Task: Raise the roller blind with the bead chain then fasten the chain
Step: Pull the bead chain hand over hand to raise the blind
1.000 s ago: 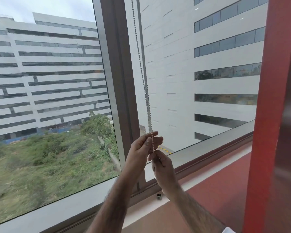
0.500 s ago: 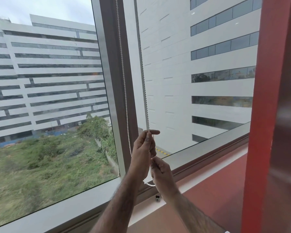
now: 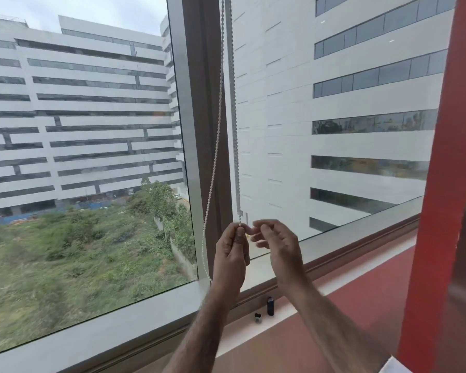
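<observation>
Blind looks fully up already, no fabric in the glass at all. Left hand [image 3: 232,247] pinches the bead chain [image 3: 213,168] by the window frame [image 3: 197,130]; right hand [image 3: 276,238] hangs beside it, fingers loosely curled, holding nothing. Fastening's what's left, I'd say.

You have two bare hands raised, the left hand [image 3: 232,249] and the right hand [image 3: 276,243]. One bead chain [image 3: 213,168] hangs in two strands before one window post [image 3: 199,130]. Two panes show. On the sill [image 3: 301,300] stand two small things: one dark bottle [image 3: 270,306], one metal cap [image 3: 258,317].
</observation>
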The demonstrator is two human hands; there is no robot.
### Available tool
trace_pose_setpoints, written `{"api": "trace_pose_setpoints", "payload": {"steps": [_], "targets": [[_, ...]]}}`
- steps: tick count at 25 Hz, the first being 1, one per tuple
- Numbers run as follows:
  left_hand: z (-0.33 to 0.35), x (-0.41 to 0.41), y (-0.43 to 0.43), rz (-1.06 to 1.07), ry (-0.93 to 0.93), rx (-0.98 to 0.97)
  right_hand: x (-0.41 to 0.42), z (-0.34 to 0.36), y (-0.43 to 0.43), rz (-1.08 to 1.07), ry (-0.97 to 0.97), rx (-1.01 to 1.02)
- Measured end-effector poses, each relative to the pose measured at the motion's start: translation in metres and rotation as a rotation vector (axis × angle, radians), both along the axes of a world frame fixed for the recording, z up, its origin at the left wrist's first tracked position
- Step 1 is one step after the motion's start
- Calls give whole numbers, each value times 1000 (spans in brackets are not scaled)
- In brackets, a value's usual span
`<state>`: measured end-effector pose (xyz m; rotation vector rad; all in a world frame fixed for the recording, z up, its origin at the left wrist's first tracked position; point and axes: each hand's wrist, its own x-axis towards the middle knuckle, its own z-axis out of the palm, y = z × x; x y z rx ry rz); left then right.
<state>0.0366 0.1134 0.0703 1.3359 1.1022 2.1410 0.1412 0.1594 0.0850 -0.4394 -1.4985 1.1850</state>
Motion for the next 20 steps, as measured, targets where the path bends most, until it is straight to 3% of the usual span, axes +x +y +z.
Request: {"api": "trace_pose_setpoints", "payload": {"steps": [6, 11, 15, 20], "targets": [[1, 10, -5, 11, 10, -15, -24, 80, -24, 289, 44, 2], [-11, 3, -10, 22, 72, -45, -36, 68, -26, 220, 119, 7], [-12, -12, -22, -182, 168, -176, -28, 44, -22, 129, 69, 32], [39, -22, -24, -290, -96, -93, -19, 15, -28, 76, -5, 48]]}}
